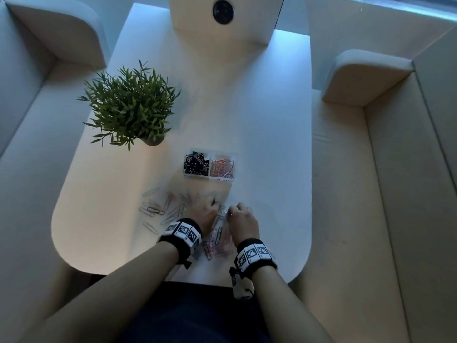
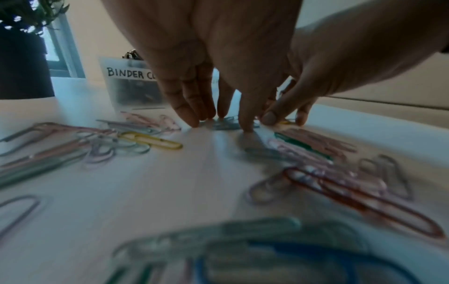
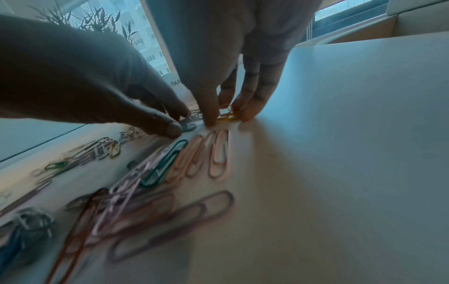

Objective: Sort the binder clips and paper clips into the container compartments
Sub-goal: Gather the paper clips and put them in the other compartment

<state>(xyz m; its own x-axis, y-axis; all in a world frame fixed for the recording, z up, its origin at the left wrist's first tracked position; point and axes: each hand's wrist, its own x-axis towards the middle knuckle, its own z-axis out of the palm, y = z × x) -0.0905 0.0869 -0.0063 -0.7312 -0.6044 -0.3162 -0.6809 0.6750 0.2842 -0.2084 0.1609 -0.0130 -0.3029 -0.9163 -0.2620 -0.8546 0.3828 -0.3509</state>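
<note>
White worktop point(image 1: 259, 134). Clear two-compartment container point(image 1: 209, 179): black binder clips point(image 1: 196, 163) in its left compartment, labelled "BINDER C…"; pink and pastel paper clips point(image 1: 222, 167) in the right. Loose paper clips point(image 1: 158, 209), thin coated wire loops in pink, lilac, grey, green, yellow, red and blue, lie scattered on the worktop near the container's front. Left hand point(image 1: 206, 214): fingers straight, tips pressing down on a bluish cluster. Right hand point(image 1: 243, 217): fingertips pinch a yellow paper clip point(image 3: 227, 116) against the worktop. Potted plant point(image 1: 128, 105) stands far left.
</note>
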